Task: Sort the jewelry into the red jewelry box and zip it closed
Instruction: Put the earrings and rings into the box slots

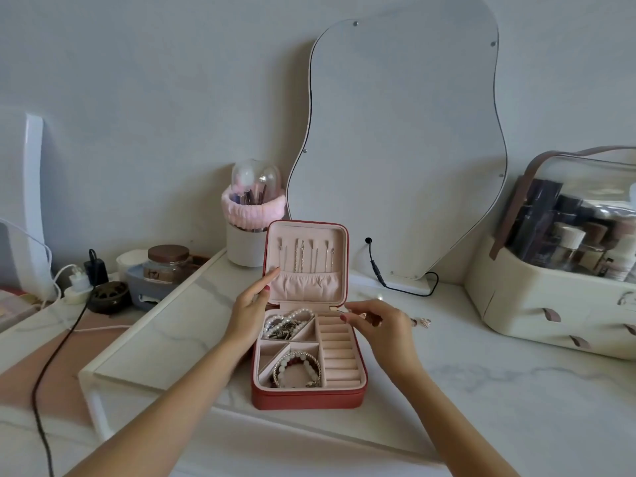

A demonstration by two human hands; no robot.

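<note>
Squarely at the middle of the marble vanity top, just back from its front edge, we find the red jewelry box lying unzipped, its lid propped upright with necklaces hanging inside. We judge the box light but stiff-walled, its padded shell easy to grip by the sides; the lid looks floppy at the hinge, so it wants a steadying hand. Our left hand does that now, fingers fairly straight against the lid's left edge. In the tray, a pearl strand fills the rear-left compartment and beaded bracelets the front-left one; both look slack and slippery, best lifted as a bunch. Our right hand hangs over the empty ring rolls at the tray's right, fingertips pinched on something small that looks like a ring, though we cannot tell for sure. Two rings wait just right of that hand, hard, tiny, apt to roll, and best taken by the band.
</note>
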